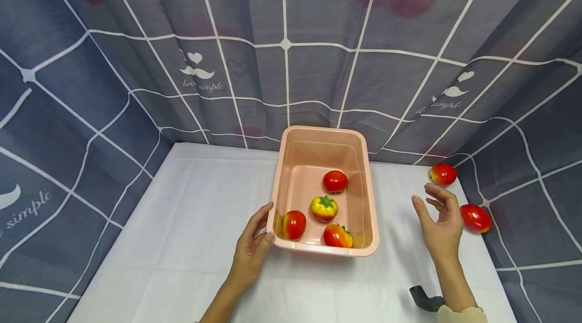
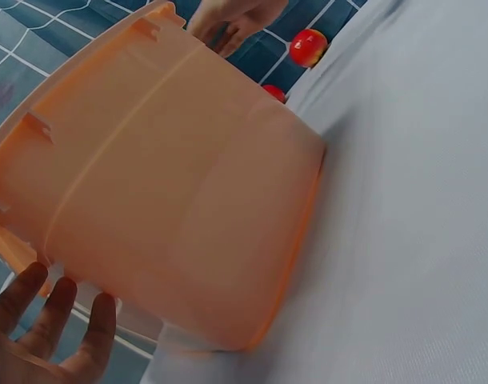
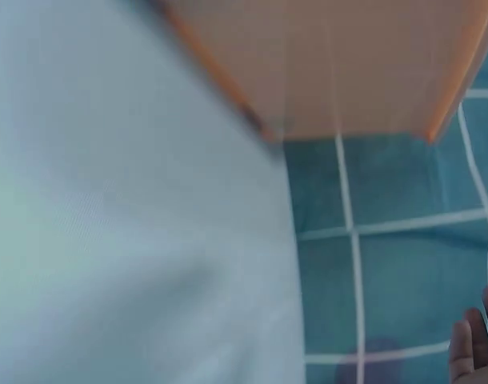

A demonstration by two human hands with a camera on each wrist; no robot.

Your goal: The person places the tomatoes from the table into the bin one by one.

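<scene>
Left grip (image 1: 251,249) pinches the bin (image 1: 320,151) at eight o'clock; spread right grip (image 1: 442,229) should cup the tomato (image 1: 475,219) at its three.

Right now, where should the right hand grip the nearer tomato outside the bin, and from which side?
Probably pinch the tomato across its narrower middle, from above and its left: it looks longer than wide, and the curtain stands close on its right.
</scene>
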